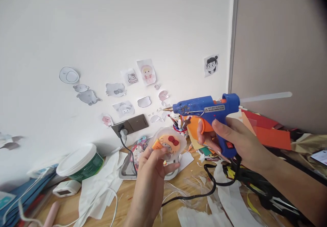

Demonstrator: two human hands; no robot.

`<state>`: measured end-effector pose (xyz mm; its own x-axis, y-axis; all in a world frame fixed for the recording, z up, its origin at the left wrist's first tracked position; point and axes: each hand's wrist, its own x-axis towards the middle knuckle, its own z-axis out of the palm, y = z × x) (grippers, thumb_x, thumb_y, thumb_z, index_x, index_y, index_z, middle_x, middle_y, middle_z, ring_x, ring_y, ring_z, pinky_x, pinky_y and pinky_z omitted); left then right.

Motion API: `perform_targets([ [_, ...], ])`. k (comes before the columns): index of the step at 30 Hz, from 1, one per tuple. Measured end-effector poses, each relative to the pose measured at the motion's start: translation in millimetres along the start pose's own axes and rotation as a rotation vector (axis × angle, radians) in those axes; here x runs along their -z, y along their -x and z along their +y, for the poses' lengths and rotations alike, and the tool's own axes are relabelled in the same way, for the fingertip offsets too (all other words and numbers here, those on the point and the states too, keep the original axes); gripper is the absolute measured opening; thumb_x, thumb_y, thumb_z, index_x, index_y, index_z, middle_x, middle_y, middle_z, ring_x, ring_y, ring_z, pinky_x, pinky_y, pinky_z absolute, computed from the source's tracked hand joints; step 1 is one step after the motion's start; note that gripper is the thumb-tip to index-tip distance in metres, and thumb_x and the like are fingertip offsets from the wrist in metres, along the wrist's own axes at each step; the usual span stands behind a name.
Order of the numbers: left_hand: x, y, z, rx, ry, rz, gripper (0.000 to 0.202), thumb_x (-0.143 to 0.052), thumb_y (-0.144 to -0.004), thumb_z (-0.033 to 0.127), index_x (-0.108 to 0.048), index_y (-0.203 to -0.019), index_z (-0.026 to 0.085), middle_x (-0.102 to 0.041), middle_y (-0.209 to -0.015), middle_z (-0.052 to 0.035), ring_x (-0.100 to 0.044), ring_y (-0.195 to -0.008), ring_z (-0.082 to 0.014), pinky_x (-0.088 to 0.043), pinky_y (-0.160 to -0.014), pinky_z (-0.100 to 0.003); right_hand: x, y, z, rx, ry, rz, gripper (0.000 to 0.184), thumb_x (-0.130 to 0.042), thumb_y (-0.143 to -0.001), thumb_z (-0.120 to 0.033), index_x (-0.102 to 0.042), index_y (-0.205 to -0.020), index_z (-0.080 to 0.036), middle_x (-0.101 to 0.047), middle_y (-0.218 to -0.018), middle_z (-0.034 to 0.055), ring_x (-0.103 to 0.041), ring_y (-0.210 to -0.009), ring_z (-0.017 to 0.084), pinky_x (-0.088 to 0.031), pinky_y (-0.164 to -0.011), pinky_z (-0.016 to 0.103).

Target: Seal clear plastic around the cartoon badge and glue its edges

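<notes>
My right hand [230, 138] is wrapped round the handle of a blue hot glue gun [194, 105], fingers at its orange trigger. The gun's metal nozzle points left, and a whitish glue stick [268, 97] juts from its back end. A black cord runs from the handle down to the table. In my left hand [155, 162] is a round, translucent-edged craft piece [180, 147] with an orange cat face and a red bow. My thumb lies over part of its face. The nozzle is above the piece, apart from it.
Behind my left hand a grey tray [125, 172] holds colourful pieces. A pen cup [180, 129], a green-and-white tub [87, 164] and a wall socket [130, 125] with a plug stand near the wall. Paper scraps [230, 199], cords and coloured sheets [272, 136] litter the table. Paper cutouts hang above.
</notes>
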<state>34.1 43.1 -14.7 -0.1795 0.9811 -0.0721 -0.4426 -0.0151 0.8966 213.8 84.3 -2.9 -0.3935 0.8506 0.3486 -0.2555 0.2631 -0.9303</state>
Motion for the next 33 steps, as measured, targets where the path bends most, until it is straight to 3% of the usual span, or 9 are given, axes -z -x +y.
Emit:
perform_targets([
  [5,3.1,-5.2,2.3,0.004,0.033,-0.045,0.024,-0.059,-0.070,0.014,-0.064,-0.094,0.015,-0.062,-0.101,-0.0072,-0.056,-0.090,-0.0207,-0.054,-0.049,-0.025,-2.1,3.2,-1.9,-0.009,0.051,-0.048,0.034,-0.047,-0.086,-0.046,-0.059,-0.070,-0.018,-0.060,-0.065,0.0017,-0.043,-0.040,0.005,-0.031,-0.040,0.022],
  [9,6.3,-12.4,1.8,0.023,0.266,-0.029,0.012,-0.057,-0.072,0.010,-0.065,-0.081,0.011,-0.062,-0.100,-0.0083,-0.055,-0.103,-0.0254,-0.054,-0.078,-0.033,-2.4,3.8,2.3,-0.006,0.078,-0.077,0.035,-0.048,-0.085,-0.047,-0.060,-0.068,-0.019,-0.061,-0.067,0.0019,-0.044,-0.038,0.005,-0.032,-0.040,0.023],
  [14,9.6,-18.2,2.3,0.121,0.425,0.005,0.027,-0.060,-0.078,0.033,-0.062,-0.097,0.015,-0.059,-0.116,-0.0103,-0.048,-0.116,-0.0287,-0.049,-0.089,-0.036,-5.5,1.2,8.8,-0.068,0.046,-0.128,0.038,-0.049,-0.083,-0.051,-0.057,-0.067,-0.018,-0.060,-0.064,0.0008,-0.041,-0.036,0.005,-0.029,-0.039,0.021],
  [21,10.2,-20.6,2.0,0.164,0.356,0.104,0.026,-0.063,-0.075,0.027,-0.061,-0.099,0.016,-0.059,-0.115,-0.0101,-0.053,-0.110,-0.0285,-0.054,-0.076,-0.032,-10.8,-0.3,12.1,-0.148,-0.125,-0.169,0.045,-0.035,-0.088,-0.054,-0.060,-0.082,-0.017,-0.058,-0.060,0.0005,-0.034,-0.036,0.004,-0.022,-0.037,0.020],
  [24,9.9,-19.2,0.9,0.162,0.350,0.108,0.020,-0.063,-0.074,0.021,-0.063,-0.093,0.016,-0.061,-0.113,-0.0093,-0.055,-0.106,-0.0257,-0.053,-0.078,-0.032,-10.7,0.2,13.7,-0.200,-0.140,-0.206,0.063,-0.024,-0.088,-0.059,-0.062,-0.068,-0.013,-0.045,-0.044,-0.0024,-0.029,-0.036,0.005,-0.019,-0.035,0.020],
  [26,9.6,-17.6,0.1,0.146,0.341,0.115,0.015,-0.064,-0.072,0.018,-0.065,-0.087,0.016,-0.064,-0.107,-0.0079,-0.057,-0.103,-0.0242,-0.052,-0.079,-0.031,-10.6,1.3,13.6,-0.199,-0.100,-0.214,0.069,-0.020,-0.087,-0.062,-0.061,-0.060,-0.013,-0.041,-0.042,-0.0026,-0.029,-0.038,0.006,-0.019,-0.036,0.020],
  [30,7.1,-15.1,-0.9,0.067,0.284,0.081,0.006,-0.065,-0.071,0.018,-0.067,-0.074,0.013,-0.068,-0.089,-0.0061,-0.059,-0.098,-0.0202,-0.049,-0.085,-0.030,-11.2,5.3,12.1,-0.089,0.080,-0.115,0.055,-0.029,-0.087,-0.060,-0.059,-0.072,-0.016,-0.055,-0.061,0.0004,-0.039,-0.044,0.007,-0.026,-0.042,0.022],
  [33,4.5,-15.0,-0.6,-0.034,0.219,0.081,0.008,-0.065,-0.072,0.021,-0.068,-0.072,0.013,-0.069,-0.082,-0.0049,-0.059,-0.096,-0.0182,-0.045,-0.091,-0.030,-12.3,9.5,12.2,-0.049,0.250,-0.056,0.053,-0.030,-0.085,-0.062,-0.051,-0.065,-0.019,-0.049,-0.052,-0.0019,-0.040,-0.045,0.009,-0.029,-0.044,0.024],
])
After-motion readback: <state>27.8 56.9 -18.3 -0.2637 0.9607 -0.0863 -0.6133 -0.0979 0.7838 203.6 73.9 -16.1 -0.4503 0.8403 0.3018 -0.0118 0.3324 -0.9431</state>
